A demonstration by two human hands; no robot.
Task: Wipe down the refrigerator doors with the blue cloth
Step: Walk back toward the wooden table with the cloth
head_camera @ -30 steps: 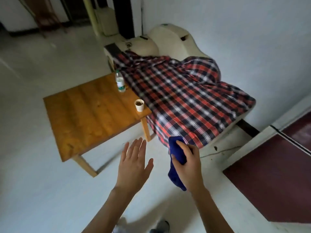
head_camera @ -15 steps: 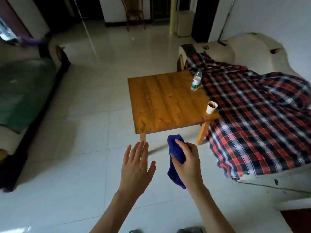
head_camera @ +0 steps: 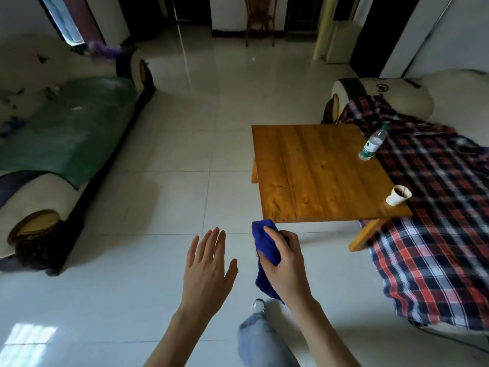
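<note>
My right hand [head_camera: 287, 263] is closed around a bunched dark blue cloth [head_camera: 264, 250], which sticks out above my fingers and hangs below my palm. My left hand [head_camera: 209, 268] is held out flat beside it, fingers apart and holding nothing. Both hands are over the pale tiled floor, just in front of the near edge of a low wooden table [head_camera: 312, 176]. No refrigerator is in view.
On the table stand a plastic water bottle [head_camera: 371, 144] and a paper cup [head_camera: 398, 196]. A sofa under a red plaid blanket [head_camera: 434, 207] lies to the right, a sofa with a green cover [head_camera: 68, 128] to the left. A wooden chair [head_camera: 260, 17] stands at the far wall.
The view has swung left, away from the plaid sofa and wall, bringing the open floor and the green sofa into sight. Both hands keep their poses. A leg and shoe now show below.
</note>
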